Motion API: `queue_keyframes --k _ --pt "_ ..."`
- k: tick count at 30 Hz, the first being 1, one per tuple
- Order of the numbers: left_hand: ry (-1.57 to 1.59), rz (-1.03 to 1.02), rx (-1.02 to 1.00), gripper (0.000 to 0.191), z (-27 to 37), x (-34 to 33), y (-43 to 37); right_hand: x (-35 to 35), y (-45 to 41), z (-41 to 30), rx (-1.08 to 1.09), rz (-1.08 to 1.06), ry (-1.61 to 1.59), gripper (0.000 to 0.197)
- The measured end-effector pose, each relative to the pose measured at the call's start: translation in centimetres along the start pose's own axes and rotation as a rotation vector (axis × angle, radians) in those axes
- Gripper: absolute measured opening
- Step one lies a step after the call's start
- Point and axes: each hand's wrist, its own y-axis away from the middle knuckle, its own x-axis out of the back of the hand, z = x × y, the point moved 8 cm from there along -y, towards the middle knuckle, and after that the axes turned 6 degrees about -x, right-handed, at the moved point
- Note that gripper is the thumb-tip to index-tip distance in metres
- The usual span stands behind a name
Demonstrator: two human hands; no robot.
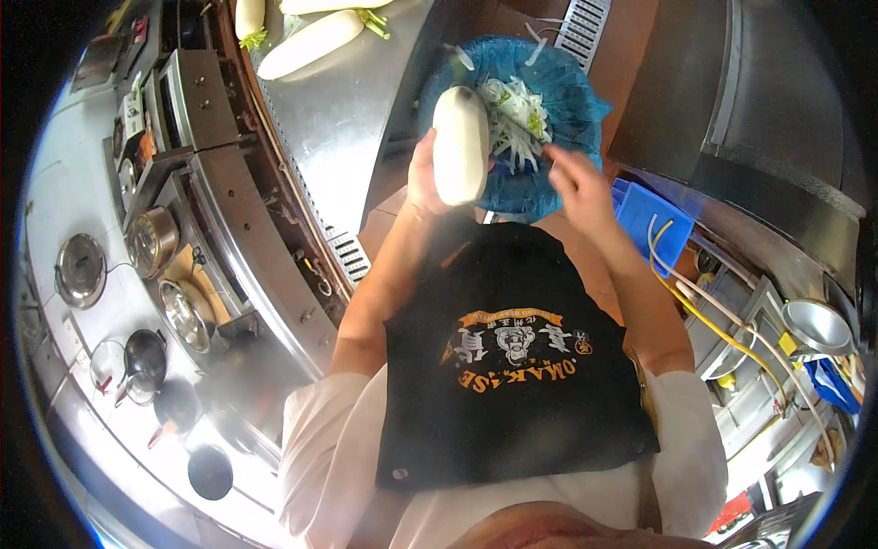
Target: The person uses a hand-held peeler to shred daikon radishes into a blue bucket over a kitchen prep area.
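My left hand (pixel 424 175) holds a large peeled white radish (pixel 459 154) by its left side, its length pointing away from me. Right of the radish is my right hand (pixel 578 184), fingers bent and partly blurred. A thin dark edge, perhaps a blade, runs from its fingertips towards the radish; whether the hand grips it is unclear. Beneath both hands stands a round bin lined with a blue plastic bag (pixel 579 103). Long pale peelings (pixel 514 147) and green-tinged trimmings lie in it. A few strips hang at its far rim.
Several white radishes (pixel 312 44) with green stalk ends lie on the steel counter (pixel 329 123) at upper left. A blue plastic crate (pixel 655 226) stands right of the bin. Yellow and pale hoses (pixel 727 317) run along the right. Pots and stove units line the left.
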Motion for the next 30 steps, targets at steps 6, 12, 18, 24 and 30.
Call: queue_keyframes --k 6,12,18,24,30 --pt "0.078 -0.014 0.091 0.072 -1.8 -2.0 1.0 -2.3 -5.2 2.1 -0.082 -0.003 0.058 0.035" --pt "-0.058 -0.117 0.091 0.069 -1.8 -3.0 1.5 -0.6 -8.2 7.1 -0.185 0.055 -0.068 0.034" --pt "0.231 -0.066 -0.005 0.061 -1.7 0.5 -1.0 -1.9 0.2 -4.8 0.221 -0.090 0.038 0.036" --pt "-0.028 -0.136 0.100 0.072 0.2 -0.7 3.0 -3.0 -13.7 8.2 -0.172 -0.292 0.157 0.037" --pt "-0.031 -0.001 -0.025 0.076 0.1 -1.1 0.6 0.8 -3.0 0.2 -0.013 0.091 -0.072 0.033"
